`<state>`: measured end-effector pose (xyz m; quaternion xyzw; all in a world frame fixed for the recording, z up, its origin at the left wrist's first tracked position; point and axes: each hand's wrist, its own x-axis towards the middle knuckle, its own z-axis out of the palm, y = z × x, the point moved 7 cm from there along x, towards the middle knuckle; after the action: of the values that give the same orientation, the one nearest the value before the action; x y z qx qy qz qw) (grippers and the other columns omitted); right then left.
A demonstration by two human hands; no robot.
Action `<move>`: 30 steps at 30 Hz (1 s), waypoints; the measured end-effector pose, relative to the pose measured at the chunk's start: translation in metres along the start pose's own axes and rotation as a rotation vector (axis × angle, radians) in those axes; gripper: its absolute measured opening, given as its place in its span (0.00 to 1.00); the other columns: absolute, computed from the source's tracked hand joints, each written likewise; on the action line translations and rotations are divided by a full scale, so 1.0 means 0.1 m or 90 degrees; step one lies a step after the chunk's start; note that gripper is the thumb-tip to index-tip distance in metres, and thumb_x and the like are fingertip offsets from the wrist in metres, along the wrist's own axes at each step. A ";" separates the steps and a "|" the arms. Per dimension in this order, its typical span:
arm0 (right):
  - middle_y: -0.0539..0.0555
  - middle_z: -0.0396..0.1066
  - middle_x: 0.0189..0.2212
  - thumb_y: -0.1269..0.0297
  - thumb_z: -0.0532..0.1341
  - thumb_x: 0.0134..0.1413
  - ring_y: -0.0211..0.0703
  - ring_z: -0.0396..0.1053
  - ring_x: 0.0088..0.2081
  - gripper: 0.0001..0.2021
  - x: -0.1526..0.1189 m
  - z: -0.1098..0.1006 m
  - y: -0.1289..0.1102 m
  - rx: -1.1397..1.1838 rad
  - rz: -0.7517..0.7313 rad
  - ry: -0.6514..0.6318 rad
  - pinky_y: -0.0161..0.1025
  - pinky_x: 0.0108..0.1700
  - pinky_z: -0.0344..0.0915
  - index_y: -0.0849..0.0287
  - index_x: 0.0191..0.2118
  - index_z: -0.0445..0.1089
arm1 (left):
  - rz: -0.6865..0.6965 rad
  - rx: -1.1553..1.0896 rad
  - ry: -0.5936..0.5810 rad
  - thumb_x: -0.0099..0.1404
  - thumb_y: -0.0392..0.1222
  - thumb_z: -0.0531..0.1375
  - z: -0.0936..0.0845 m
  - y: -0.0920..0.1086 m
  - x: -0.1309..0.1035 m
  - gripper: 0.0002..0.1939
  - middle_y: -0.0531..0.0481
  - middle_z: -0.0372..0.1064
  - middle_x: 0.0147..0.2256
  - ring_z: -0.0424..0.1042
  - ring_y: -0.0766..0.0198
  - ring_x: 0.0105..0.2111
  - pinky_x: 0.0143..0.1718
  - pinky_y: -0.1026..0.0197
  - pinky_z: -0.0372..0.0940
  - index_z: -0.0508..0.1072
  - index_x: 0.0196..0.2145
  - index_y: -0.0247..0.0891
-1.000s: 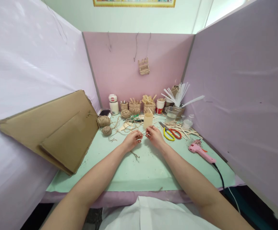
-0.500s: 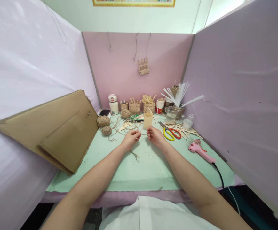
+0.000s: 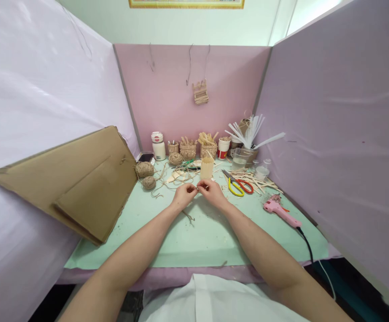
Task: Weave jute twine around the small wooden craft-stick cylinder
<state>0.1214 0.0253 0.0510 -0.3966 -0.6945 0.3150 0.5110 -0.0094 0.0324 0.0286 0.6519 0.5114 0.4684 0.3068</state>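
Note:
My left hand (image 3: 184,195) is pinched closed on brown twine (image 3: 188,215), whose loose end hangs below the palm toward me. Its fingertips meet those of my right hand (image 3: 211,191), which is also pinched on the twine; the strand between them is mostly hidden by the fingers. Just beyond the hands stands a small upright holder of pale wooden sticks (image 3: 207,168). Loose strands run left to a twine ball (image 3: 149,182) and a larger twine ball (image 3: 145,169). Yellow-and-red-handled scissors (image 3: 236,185) lie right of my right hand.
A pink glue gun (image 3: 281,213) with a black cord lies at the right. Wooden strips (image 3: 261,182) are scattered behind it. Cardboard sheets (image 3: 80,188) lean on the left. Stick baskets (image 3: 188,151), a white bottle (image 3: 159,147) and clear cups (image 3: 240,159) line the back.
My right hand has moved left, closing the gap so its fingertips meet the left hand's. The left hand has barely moved.

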 end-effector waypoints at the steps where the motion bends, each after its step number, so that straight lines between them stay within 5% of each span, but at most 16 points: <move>1: 0.48 0.68 0.24 0.68 0.58 0.43 0.37 0.62 0.28 0.04 0.01 -0.01 0.03 -0.006 0.010 0.012 0.35 0.35 0.56 0.55 0.24 0.69 | 0.000 -0.011 0.005 0.48 0.38 0.61 -0.01 -0.01 0.01 0.03 0.52 0.68 0.22 0.64 0.66 0.25 0.30 0.64 0.57 0.71 0.21 0.36; 15: 0.49 0.67 0.22 0.61 0.60 0.40 0.36 0.62 0.26 0.08 0.05 -0.03 0.26 0.065 0.140 0.050 0.34 0.30 0.58 0.61 0.26 0.68 | -0.022 -0.184 0.020 0.50 0.47 0.61 -0.04 -0.03 0.05 0.14 0.52 0.67 0.24 0.65 0.67 0.25 0.28 0.63 0.62 0.73 0.30 0.34; 21: 0.48 0.67 0.21 0.60 0.61 0.40 0.35 0.62 0.25 0.08 0.04 0.05 0.22 0.100 0.150 -0.027 0.35 0.30 0.59 0.61 0.24 0.67 | 0.005 -0.139 0.041 0.52 0.47 0.60 -0.08 0.00 0.05 0.12 0.52 0.67 0.23 0.64 0.68 0.25 0.28 0.64 0.60 0.73 0.28 0.34; 30: 0.53 0.72 0.27 0.59 0.60 0.44 0.40 0.67 0.30 0.10 0.05 -0.05 0.12 -0.014 0.063 0.004 0.37 0.36 0.61 0.60 0.30 0.73 | 0.123 0.046 0.055 0.55 0.40 0.59 -0.09 0.10 0.02 0.06 0.50 0.70 0.27 0.67 0.66 0.30 0.32 0.64 0.61 0.75 0.26 0.36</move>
<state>0.1278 0.0357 0.0444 -0.4368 -0.6759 0.3310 0.4927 -0.0138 0.0306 0.0414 0.6880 0.4752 0.5050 0.2141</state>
